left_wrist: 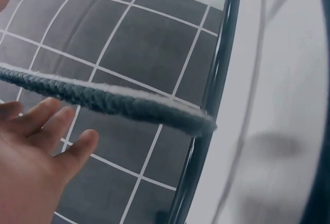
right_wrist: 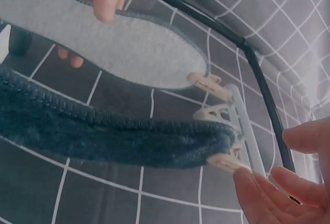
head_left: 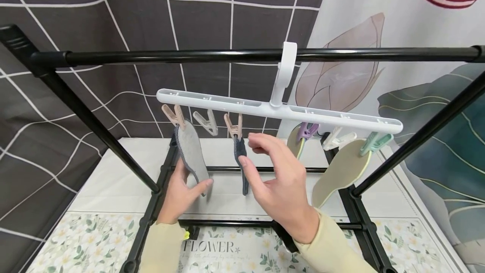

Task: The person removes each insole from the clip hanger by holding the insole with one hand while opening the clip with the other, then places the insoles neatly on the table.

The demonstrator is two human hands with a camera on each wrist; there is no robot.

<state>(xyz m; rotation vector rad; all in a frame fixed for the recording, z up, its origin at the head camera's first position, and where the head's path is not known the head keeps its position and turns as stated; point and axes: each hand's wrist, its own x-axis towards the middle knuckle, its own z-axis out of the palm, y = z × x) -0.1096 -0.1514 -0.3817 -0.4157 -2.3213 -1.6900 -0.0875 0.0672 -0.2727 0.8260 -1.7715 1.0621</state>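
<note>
A grey insole (head_left: 191, 151) with a dark fuzzy back hangs from a beige clothespin (head_left: 175, 116) at the left of a white clip hanger (head_left: 227, 105). My left hand (head_left: 185, 195) straddles its lower part, thumb on one side and fingers on the other. In the left wrist view these fingers lie extended beside the insole's dark edge (left_wrist: 113, 103). A second insole (head_left: 241, 159), seen dark side on in the right wrist view, hangs from another beige clothespin (head_left: 234, 125). My right hand (head_left: 278, 180) is beside it with fingers loosely bent, fingertips near that clothespin (right_wrist: 227, 162) and nothing in its grasp.
The hanger hooks over a black rail (head_left: 170, 56) of a rack. Farther right, two pale yellow insoles hang from a purple clip (head_left: 307, 130) and a green clip (head_left: 376, 142). White clips (head_left: 206, 122) dangle between. Sloping black posts (head_left: 102, 125) flank both sides; a floral mat (head_left: 94, 239) lies below.
</note>
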